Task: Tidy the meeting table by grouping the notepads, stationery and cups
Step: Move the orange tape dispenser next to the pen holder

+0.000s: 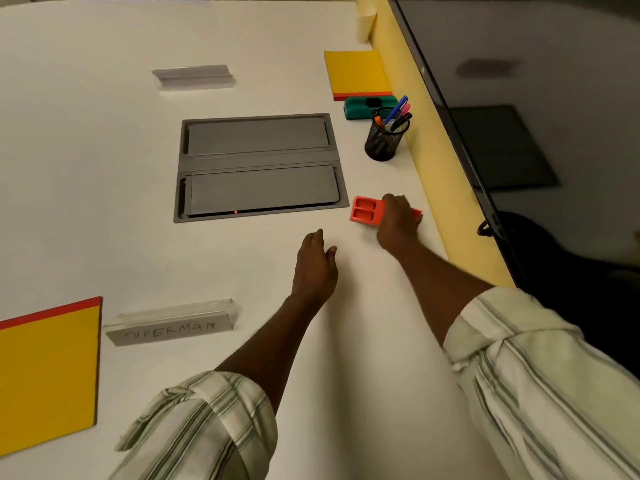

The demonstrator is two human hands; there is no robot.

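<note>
My right hand (pixel 398 220) is closed over an orange plastic organiser tray (pixel 365 210) that sits on the white table near its right edge. Flat on the table to its left rests my left hand (pixel 315 263), fingers together and holding nothing. A black mesh pen cup (pixel 385 140) with coloured pens stands farther back. Behind it lie a green whiteboard eraser (pixel 369 107) and a yellow notepad with a red spine (pixel 356 74). Another yellow notepad (pixel 48 372) lies at the near left. Stacked paper cups (pixel 365 20) stand at the far right corner.
A grey recessed cable box (pixel 259 166) sits in the middle of the table. A clear name stand reading SUPERMAN (pixel 171 323) is near me, another name stand (pixel 194 76) farther back. A yellow ledge (pixel 429 161) and a dark screen (pixel 519 98) border the right side.
</note>
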